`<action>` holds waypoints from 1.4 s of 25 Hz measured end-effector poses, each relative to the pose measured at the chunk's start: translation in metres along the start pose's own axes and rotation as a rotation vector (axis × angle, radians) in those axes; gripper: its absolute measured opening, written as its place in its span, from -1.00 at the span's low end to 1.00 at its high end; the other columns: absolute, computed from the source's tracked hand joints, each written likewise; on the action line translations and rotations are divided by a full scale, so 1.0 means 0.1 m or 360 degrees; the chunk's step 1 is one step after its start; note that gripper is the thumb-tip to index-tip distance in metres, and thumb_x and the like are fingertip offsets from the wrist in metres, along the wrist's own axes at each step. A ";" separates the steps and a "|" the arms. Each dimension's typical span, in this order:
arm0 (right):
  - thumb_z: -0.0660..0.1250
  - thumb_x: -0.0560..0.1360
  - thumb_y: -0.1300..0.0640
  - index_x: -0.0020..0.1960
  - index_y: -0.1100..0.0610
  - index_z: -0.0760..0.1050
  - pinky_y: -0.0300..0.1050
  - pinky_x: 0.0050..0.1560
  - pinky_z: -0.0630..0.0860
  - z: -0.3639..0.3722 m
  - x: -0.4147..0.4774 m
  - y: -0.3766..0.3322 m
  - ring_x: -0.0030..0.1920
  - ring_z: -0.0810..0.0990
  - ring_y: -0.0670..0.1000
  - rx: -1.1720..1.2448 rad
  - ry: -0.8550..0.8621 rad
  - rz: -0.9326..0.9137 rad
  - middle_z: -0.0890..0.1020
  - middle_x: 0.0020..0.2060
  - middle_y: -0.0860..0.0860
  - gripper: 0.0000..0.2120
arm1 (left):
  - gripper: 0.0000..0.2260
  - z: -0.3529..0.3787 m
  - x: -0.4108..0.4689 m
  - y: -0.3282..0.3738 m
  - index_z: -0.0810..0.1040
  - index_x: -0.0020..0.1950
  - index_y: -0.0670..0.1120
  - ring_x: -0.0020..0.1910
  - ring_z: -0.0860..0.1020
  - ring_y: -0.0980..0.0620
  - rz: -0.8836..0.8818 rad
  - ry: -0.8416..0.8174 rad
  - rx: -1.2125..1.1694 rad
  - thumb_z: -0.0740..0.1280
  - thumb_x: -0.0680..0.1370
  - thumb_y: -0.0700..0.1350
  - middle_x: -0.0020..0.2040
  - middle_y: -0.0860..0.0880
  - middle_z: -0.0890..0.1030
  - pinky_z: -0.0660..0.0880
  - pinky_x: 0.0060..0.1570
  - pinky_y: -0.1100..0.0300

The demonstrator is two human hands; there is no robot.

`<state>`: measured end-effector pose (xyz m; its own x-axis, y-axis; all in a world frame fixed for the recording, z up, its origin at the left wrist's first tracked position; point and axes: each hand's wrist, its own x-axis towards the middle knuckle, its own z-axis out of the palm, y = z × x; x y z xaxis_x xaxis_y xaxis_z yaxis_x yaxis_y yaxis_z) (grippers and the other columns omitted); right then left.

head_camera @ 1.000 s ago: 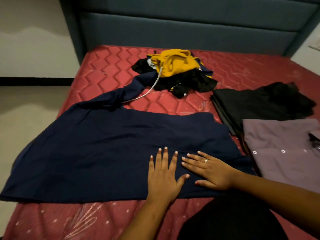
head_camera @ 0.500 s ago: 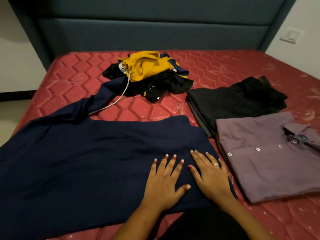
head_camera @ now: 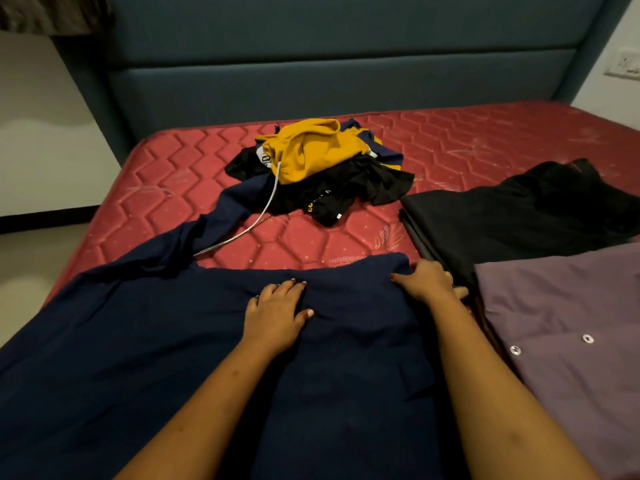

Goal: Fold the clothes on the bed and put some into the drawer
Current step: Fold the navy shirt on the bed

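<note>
Two hands are laid on the navy cloth (head_camera: 173,341), which is spread flat across the near half of the bed (head_camera: 166,174). The left hand (head_camera: 275,311) is set palm-down near the cloth's middle. Its fingers (head_camera: 287,289) are held close together and slightly bent, and small creases are gathered in front of them. The right hand (head_camera: 427,282) is placed at the far right corner with its fingers (head_camera: 405,277) curled at the edge. Whether that corner is pinched or merely pressed cannot be told.

The step is judged to be smoothing and squaring before a fold. It would be done well if the creases by the left hand were stroked outward rather than pushed into a ridge. The corner should then be taken up cleanly and carried over to meet the opposite edge.

A twisted length of the cloth is trailed from the far left towards the pile (head_camera: 311,150), with a white cord (head_camera: 256,223) seen beside it. That part should be drawn free and straightened first, lest the pile be dragged. The cloth's right edge is found just beside the black stack (head_camera: 502,220) and the purple shirt (head_camera: 571,306), which should be left undisturbed. No drawer is seen.
</note>
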<state>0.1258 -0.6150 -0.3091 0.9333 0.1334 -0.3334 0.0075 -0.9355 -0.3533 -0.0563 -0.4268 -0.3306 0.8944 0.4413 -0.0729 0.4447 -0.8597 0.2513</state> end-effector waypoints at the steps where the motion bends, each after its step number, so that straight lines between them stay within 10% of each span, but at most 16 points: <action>1: 0.34 0.38 -0.27 0.25 -0.08 0.48 0.18 0.32 0.20 0.01 0.09 0.03 0.33 0.39 0.19 0.0075 -0.0041 -0.0027 0.48 0.30 0.02 -0.50 | -0.47 0.05 0.08 0.03 0.12 0.54 0.14 0.52 0.07 0.00 -0.0019 -0.0035 0.0010 0.12 0.60 0.21 0.55 0.11 0.13 0.08 0.43 -0.15; 5: 0.41 0.25 -0.13 -0.12 -0.08 0.54 0.15 0.20 0.42 0.13 0.17 -0.01 0.06 0.58 0.10 0.0451 -0.0041 -0.0324 0.64 -0.01 -0.03 -0.76 | -0.41 0.06 0.45 0.24 0.10 0.54 0.11 0.55 -0.05 -0.04 -0.0117 -0.0135 -0.0096 0.12 0.57 0.28 0.56 0.09 0.07 -0.13 0.35 -0.41; 10: 0.28 0.54 0.30 -0.10 0.04 0.50 -0.10 -0.05 0.50 -0.29 -0.03 -0.03 -0.10 0.57 -0.02 0.1691 -0.0188 -0.0663 0.62 -0.14 0.01 -0.82 | -0.80 -0.12 0.63 0.42 0.45 0.10 0.05 0.28 0.44 -0.05 -0.0048 0.0094 -0.0190 0.29 0.55 0.11 0.16 0.01 0.56 0.07 0.37 -0.20; 17: 0.34 0.48 0.36 0.18 0.05 0.55 -0.23 -0.10 0.59 -0.36 -0.32 0.02 -0.07 0.67 -0.04 0.1495 -0.1059 -0.0647 0.69 -0.04 0.02 -0.66 | -0.88 -0.29 0.73 0.95 0.49 0.04 0.06 0.15 0.54 -0.07 0.0332 0.0016 -0.0489 0.34 0.52 -0.04 0.03 0.03 0.62 0.26 0.05 0.08; 25: 0.54 0.34 0.15 0.07 0.09 0.64 -0.01 0.02 0.56 -0.35 -0.01 0.18 -0.01 0.61 0.07 0.0905 0.0415 -0.0496 0.64 -0.03 0.06 -0.69 | -0.89 -0.32 0.80 1.12 0.54 0.07 0.00 0.11 0.44 -0.08 0.0280 0.0583 -0.0266 0.27 0.58 -0.08 -0.01 -0.01 0.61 0.10 -0.08 0.11; 28: 0.54 0.35 0.05 0.28 0.04 0.55 0.04 0.27 0.43 -0.23 0.04 0.24 0.20 0.53 0.13 0.0634 0.0302 -0.0560 0.56 0.19 0.12 -0.49 | -0.82 -0.20 0.82 1.15 0.51 0.15 -0.04 0.10 0.40 -0.10 0.0267 0.0664 -0.0165 0.31 0.55 -0.15 0.09 -0.04 0.57 0.23 -0.11 0.12; 32: 0.47 0.42 -0.03 0.00 0.07 0.60 -0.03 0.15 0.42 -0.06 0.12 0.29 0.23 0.47 0.21 0.0290 0.0128 -0.0347 0.62 0.09 0.12 -0.77 | -0.55 0.11 0.60 1.29 0.37 0.39 -0.08 0.22 0.39 -0.13 0.0364 0.0528 -0.0219 0.36 0.51 -0.17 0.31 -0.07 0.41 0.42 0.01 0.02; 35: 0.37 0.51 0.03 0.18 0.06 0.53 0.04 0.13 0.45 0.00 0.10 0.19 0.24 0.45 0.23 0.0330 0.0408 -0.0256 0.60 0.13 0.12 -0.74 | -0.53 0.33 0.41 1.36 0.22 0.51 0.02 0.43 0.27 -0.04 0.0281 0.0244 -0.0168 0.20 0.61 0.02 0.45 0.00 0.31 0.20 0.37 -0.13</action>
<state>0.1355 -0.6313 -0.3195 0.9860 0.1622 -0.0386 0.1128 -0.8196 -0.5617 0.0424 -0.5337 -0.3316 0.9365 0.3273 0.1262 0.2673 -0.8988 0.3473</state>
